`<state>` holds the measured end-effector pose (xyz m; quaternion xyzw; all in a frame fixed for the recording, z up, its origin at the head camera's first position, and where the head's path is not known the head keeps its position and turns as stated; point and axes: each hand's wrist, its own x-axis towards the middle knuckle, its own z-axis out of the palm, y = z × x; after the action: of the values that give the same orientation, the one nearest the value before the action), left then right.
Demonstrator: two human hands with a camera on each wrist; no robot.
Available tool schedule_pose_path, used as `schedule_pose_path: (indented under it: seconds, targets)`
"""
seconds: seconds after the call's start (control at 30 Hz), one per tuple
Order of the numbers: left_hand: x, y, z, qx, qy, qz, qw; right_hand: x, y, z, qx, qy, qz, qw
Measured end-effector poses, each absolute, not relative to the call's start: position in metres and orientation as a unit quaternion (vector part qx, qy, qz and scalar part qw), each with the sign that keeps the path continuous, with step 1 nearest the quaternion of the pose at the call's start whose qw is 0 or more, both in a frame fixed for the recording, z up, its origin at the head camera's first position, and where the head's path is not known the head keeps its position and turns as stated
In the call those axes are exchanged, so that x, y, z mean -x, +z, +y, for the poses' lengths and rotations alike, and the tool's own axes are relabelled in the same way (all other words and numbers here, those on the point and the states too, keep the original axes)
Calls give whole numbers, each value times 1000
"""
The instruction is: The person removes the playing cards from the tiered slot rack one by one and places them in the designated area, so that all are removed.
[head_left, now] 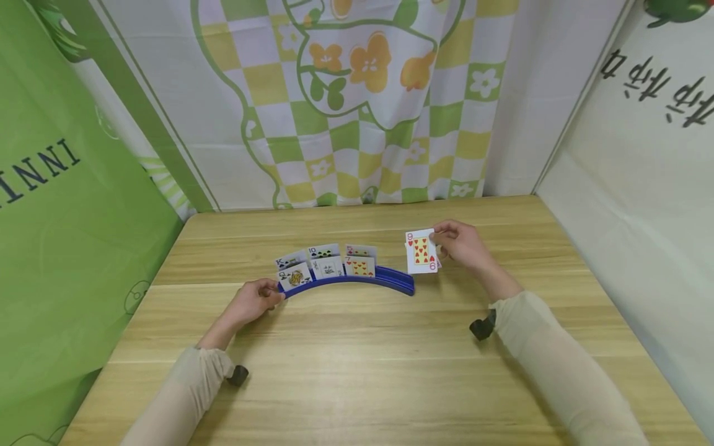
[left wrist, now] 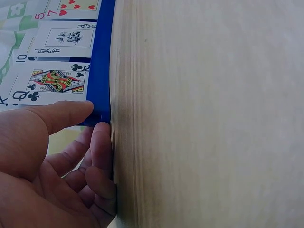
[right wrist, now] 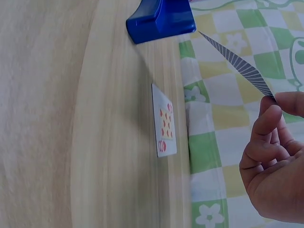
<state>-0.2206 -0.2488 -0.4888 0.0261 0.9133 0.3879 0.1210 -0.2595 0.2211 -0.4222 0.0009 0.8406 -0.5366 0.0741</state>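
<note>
A curved blue card holder (head_left: 403, 284) stands on the table. My left hand (head_left: 253, 302) pinches its left end, thumb (left wrist: 80, 109) on the front near the queen of clubs (left wrist: 57, 81). In the front row the queen, a joker (head_left: 327, 268) and the seven of hearts (head_left: 360, 267) stand side by side. Behind them are a king (head_left: 289, 259), a ten (head_left: 323, 250) and a five (head_left: 361, 250). Right of the holder, my right hand (head_left: 460, 246) pinches the nine of hearts (head_left: 420, 253) by its edge, its striped back (right wrist: 242, 69) raised above the table.
Another red heart card (right wrist: 165, 124) lies face up on the table, mostly hidden behind the nine in the head view. The holder's right slots (head_left: 393, 277) hold no card. A checked curtain (head_left: 368, 142) hangs behind the wooden table (head_left: 346, 371). Green and white cloths flank it.
</note>
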Motion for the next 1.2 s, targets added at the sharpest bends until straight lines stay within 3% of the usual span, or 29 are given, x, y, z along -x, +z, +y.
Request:
schedule_pose_path:
  seconds: [1.2]
  targets:
    - [221,-491,-249,-22,389,913,117,289,-452,259,-52,-506,858,71]
